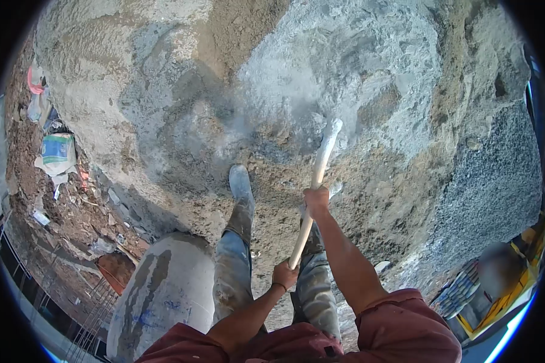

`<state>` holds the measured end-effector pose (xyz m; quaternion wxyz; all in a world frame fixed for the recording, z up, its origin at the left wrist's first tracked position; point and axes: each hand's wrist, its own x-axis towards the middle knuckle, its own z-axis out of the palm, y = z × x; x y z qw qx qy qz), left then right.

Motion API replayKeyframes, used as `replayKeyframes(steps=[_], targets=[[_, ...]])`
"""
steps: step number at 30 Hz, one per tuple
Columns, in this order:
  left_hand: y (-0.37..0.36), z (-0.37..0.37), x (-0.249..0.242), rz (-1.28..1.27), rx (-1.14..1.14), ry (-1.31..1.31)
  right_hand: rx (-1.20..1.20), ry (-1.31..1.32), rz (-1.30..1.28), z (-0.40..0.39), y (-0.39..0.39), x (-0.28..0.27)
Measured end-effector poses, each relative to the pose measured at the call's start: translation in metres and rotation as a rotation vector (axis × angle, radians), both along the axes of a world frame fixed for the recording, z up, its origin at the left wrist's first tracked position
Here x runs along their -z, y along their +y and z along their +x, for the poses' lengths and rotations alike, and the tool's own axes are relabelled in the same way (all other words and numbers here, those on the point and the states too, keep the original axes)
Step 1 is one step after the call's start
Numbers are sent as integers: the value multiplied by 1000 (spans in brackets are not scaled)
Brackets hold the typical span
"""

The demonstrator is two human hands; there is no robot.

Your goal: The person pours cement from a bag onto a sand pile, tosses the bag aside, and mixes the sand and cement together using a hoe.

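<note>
Two-handed grip, right hand [317, 199] closed farther out on the pale pole [324, 154], left hand [285, 276] clenched nearer the body, the pole slanting forward and rightward to its whitened end over powdery ground [369, 54]!

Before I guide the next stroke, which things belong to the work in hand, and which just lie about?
In use:
- long pale handle, held by the left hand and right hand
- grey powdery material beyond it

Apparently just lying about:
- blue-green printed sack
- pink scrap
- pale rounded block
</note>
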<state>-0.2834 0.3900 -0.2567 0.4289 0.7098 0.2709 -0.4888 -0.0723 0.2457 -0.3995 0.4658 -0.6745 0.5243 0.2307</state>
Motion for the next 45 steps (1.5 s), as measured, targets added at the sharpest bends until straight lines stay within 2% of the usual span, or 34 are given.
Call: replayKeyframes(steps=[2, 4, 5, 7, 8, 11, 12, 13, 14, 16, 17, 18, 19, 20, 21, 22, 24, 26, 27, 29, 30, 31, 33, 34, 36, 37, 39, 40, 41, 42, 44, 45], targets=[[10, -33, -27, 82, 134, -30, 126, 122, 107, -39, 3, -34], [15, -47, -47, 100, 174, 59, 200, 82, 44, -71, 9, -48], [15, -60, -44, 82, 159, -20, 185, 75, 44, -62, 9, -53], [15, -39, -31, 37, 152, -68, 57, 27, -121, -38, 4, -86], [12, -18, -22, -9, 162, -116, 31, -74, -43, -7, 0, -112], [1, 112, 3, -65, -58, -500, -31, -403, 46, 143, 13, -202], [2, 176, 2, -73, -84, -594, -115, -523, 106, 193, 20, -231], [4, 235, 9, -121, -112, -601, -167, -747, 141, 238, 26, -234], [7, 291, 14, -152, -111, -717, -271, -845, 141, 290, 35, -250], [5, 391, 10, -221, -265, -782, -372, -939, -14, 387, 56, -260], [9, 434, 0, -236, -272, -742, -456, -965, -92, 428, 64, -261], [10, 459, -10, -253, -276, -702, -476, -987, -43, 463, 67, -246], [7, 456, -15, -254, -279, -696, -543, -897, -98, 485, 74, -233], [4, 451, -20, -367, -418, -541, -632, -749, -92, 499, 74, -200], [-2, 441, -25, -479, -552, -376, -715, -593, -87, 495, 67, -148], [-14, 411, -20, -429, -596, -343, -790, -450, -184, 476, 63, -89], [-25, 352, -6, -448, -706, -173, -748, -325, -146, 406, 76, -71], [-20, 298, -11, -452, -768, -20, -702, -240, -42, 337, 82, -71], [-20, 268, -7, -448, -799, 18, -719, -219, -108, 301, 81, -61], [-20, 206, 1, -363, -704, 77, -709, -203, -194, 239, 70, -51], [-16, 181, -7, -255, -556, -24, -690, -195, -207, 204, 65, -52], [-17, 141, -2, -218, -505, -109, -609, -164, -207, 163, 48, -21], [-7, 81, -10, -110, -267, -204, -442, 12, -130, 103, 37, -51], [-3, 52, -18, -89, -181, -205, -379, -121, -156, 63, 31, -54], [7, 10, -37, -20, -34, -150, -382, -113, -219, -14, 14, -44], [4, -2, -38, -23, -30, -142, -379, -105, -221, -16, 12, -60], [-1, -11, -27, -61, -47, -226, -429, -319, -279, -6, 8, -108], [-6, 7, -18, -107, -94, -294, -351, -343, -172, 29, 10, -147], [-13, 42, -5, -153, -142, -364, -275, -369, -65, 78, 15, -183], [-19, 89, 0, -240, -227, -452, -289, -466, -76, 121, 16, -205], [-35, 191, 12, -207, -186, -566, -385, -712, -143, 207, 4, -208], [-41, 245, 12, -210, -198, -638, -427, -717, -220, 256, 2, -211]])
